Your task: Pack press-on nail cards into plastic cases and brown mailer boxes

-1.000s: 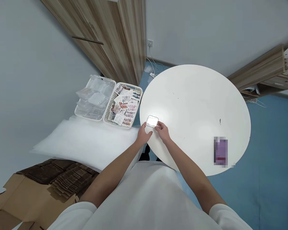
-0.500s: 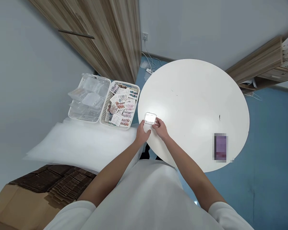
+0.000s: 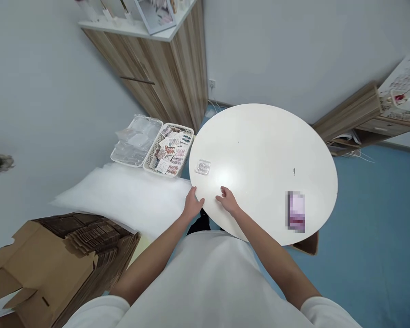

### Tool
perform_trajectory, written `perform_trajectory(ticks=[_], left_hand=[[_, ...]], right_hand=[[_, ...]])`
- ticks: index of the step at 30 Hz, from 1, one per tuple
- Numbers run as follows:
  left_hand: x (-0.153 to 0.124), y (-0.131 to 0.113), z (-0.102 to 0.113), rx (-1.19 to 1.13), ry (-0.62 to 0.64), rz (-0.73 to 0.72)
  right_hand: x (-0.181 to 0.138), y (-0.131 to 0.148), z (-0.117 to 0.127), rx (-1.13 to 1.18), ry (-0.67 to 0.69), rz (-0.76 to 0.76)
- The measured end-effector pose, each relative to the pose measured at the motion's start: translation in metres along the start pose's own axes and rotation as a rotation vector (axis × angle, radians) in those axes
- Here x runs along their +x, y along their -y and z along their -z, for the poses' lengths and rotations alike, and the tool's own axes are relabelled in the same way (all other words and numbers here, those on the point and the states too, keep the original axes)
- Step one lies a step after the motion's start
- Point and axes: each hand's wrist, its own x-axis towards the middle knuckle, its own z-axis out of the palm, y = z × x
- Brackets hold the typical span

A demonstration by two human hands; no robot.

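A small clear plastic case (image 3: pixel 203 167) with tiny items inside lies on the round white table (image 3: pixel 269 150), near its left edge. My left hand (image 3: pixel 192 204) rests open at the table's rim, fingers apart, holding nothing. My right hand (image 3: pixel 227 201) lies open and flat on the tabletop just right of it. Both hands are a short way in front of the case and apart from it.
Left of the table, a white basket (image 3: pixel 170 152) holds several cards of press-on nails, beside a clear tray (image 3: pixel 135 140) of plastic cases. White foam sheets (image 3: pixel 123 200), a cardboard box (image 3: pixel 54 259) of brown inserts, a blurred purple object (image 3: pixel 296 212) and a wooden cabinet (image 3: pixel 164 77) are around.
Both hands let go of the small clear case, which now lies on the table, and drew back toward me. The view tilted upward.
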Motion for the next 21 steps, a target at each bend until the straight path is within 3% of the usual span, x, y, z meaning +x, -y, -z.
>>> perform_trajectory(ticks=[5,12,16,21], left_hand=[[-0.039,-0.011,-0.020,-0.022,0.092,-0.070],[-0.077,-0.028,-0.032,-0.204,0.162,-0.085],[-0.096,-0.018,-0.023,-0.240,0.102,-0.056],[-0.114,0.007,0.006,-0.197,-0.052,0.027]], right_hand=[[-0.041,-0.029,0.027,-0.238,-0.015,0.067],[-0.067,-0.041,0.036,-0.151,0.158,0.155],[-0.067,-0.036,0.024,-0.140,0.234,0.209],[-0.062,-0.019,0.000,-0.175,0.348,0.271]])
